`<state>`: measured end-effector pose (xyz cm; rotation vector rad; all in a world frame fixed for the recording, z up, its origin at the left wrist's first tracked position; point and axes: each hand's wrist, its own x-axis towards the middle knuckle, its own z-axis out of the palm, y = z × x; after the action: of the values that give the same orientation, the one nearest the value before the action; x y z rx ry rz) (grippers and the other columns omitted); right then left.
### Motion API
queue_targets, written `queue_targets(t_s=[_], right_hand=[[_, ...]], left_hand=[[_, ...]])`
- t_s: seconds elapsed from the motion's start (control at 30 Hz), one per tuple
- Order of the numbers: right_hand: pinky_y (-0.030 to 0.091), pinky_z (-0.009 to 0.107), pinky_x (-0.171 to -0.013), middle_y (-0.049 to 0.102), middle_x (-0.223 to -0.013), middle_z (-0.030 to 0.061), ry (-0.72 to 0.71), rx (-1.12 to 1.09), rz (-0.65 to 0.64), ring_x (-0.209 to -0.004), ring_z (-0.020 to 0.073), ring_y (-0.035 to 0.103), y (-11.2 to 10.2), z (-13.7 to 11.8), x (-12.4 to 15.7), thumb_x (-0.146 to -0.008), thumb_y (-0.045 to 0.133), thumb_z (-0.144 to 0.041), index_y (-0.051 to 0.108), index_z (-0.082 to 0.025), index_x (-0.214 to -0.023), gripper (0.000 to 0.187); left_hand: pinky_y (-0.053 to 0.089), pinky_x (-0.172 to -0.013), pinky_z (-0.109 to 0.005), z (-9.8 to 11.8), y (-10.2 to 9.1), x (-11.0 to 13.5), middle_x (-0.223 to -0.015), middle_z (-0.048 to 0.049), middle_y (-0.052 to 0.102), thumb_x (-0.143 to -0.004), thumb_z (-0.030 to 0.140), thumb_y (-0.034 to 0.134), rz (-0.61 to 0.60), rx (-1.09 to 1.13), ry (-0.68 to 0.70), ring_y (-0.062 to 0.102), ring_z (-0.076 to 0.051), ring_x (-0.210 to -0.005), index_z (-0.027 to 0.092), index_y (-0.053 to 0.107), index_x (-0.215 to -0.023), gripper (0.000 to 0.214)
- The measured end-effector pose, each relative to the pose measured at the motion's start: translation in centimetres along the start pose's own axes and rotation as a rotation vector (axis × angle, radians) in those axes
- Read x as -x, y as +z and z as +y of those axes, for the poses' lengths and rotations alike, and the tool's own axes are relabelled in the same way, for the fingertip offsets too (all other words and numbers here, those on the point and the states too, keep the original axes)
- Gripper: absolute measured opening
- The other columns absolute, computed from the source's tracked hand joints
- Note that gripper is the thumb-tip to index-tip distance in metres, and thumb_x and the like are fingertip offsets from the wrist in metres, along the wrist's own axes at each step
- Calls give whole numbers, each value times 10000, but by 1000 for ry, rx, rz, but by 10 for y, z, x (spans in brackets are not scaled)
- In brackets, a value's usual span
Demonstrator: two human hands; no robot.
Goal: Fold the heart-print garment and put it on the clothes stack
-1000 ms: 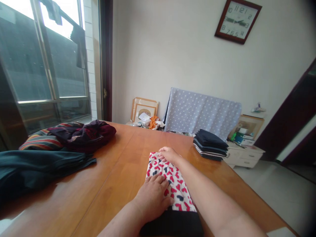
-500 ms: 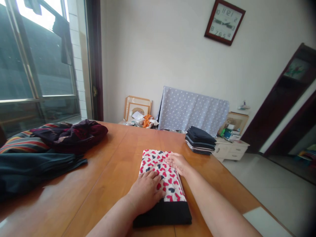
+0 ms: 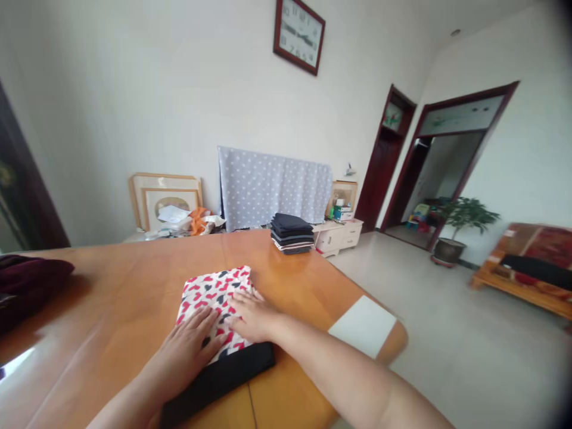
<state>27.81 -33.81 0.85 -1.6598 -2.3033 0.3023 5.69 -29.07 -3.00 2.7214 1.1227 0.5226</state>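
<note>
A folded heart-print cloth [image 3: 210, 290] with a black band along its near edge lies flat on the wooden table [image 3: 120, 298]. Red and dark hearts cover its white part. My left hand [image 3: 194, 339] rests palm down on the left side of the print, fingers stretched out. On the right side, my right hand [image 3: 250, 314] also lies flat, fingers extended over the hearts. Both palms touch the cloth and neither grips it. Farther back, a neat stack of dark folded clothes [image 3: 292, 232] stands near the table's far right edge.
A dark maroon heap of clothing [image 3: 31, 286] lies at the table's left. A pale flat sheet [image 3: 364, 325] sits by the right corner. Beyond the table are a polka-dot cloth cover [image 3: 274, 185], a white cabinet [image 3: 337, 237], a potted plant [image 3: 456, 232] and a wooden sofa [image 3: 527, 262].
The view has swung right, bringing doors, plant and sofa into sight. My right hand has moved from the cloth's right edge to lying flat on top, closer to my left hand.
</note>
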Motion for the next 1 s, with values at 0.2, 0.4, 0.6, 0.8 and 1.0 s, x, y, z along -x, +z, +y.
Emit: queue_targets(t_s=[0.2,0.4,0.6,0.8,1.0], right_hand=[[248,586,-1206,341,-1624,137,47,-47,9,-1516,315,268,-24,-7,11,-975,385,-603,414,-194,-1515,678],[154,663,-1205,207,-1669,148,80,-53,-49,-1555,320,128,-18,-8,40,-999,288,-598,282,-174,-1584,723],[157,682,-1194,283,-1644,148,131,-64,-11,-1538,318,206,-17,-14,48,-1000,297,-598,357,-188,-1552,690],[102,631,-1229,192,-1670,151,101,-83,-5,-1556,309,131,-17,-33,70,-982,226,-692,249,-158,-1601,818],[-38,643,-1219,109,-1687,114,139,-87,-90,-1567,291,42,-13,-35,86,-979,142,-710,136,-196,-1629,829]], left_hand=[[403,-1154,-485,-15,9,-5,-1538,-67,502,-934,606,464,7,-50,65,418,-317,-1446,263,565,-1448,627],[368,-1172,-501,-24,17,-8,-1523,-28,523,-929,613,455,21,-34,77,426,-307,-1442,332,592,-1416,579],[335,-1188,-512,-32,23,-9,-1512,-17,535,-930,591,466,28,-46,118,412,-315,-1450,349,627,-1375,531],[300,-1212,-480,-23,17,-7,-1579,-72,444,-959,595,414,-24,-89,63,351,-294,-1487,237,509,-1493,650],[275,-1217,-482,-7,5,-2,-1598,-86,411,-970,613,368,-67,-87,57,318,-291,-1502,218,507,-1493,670]])
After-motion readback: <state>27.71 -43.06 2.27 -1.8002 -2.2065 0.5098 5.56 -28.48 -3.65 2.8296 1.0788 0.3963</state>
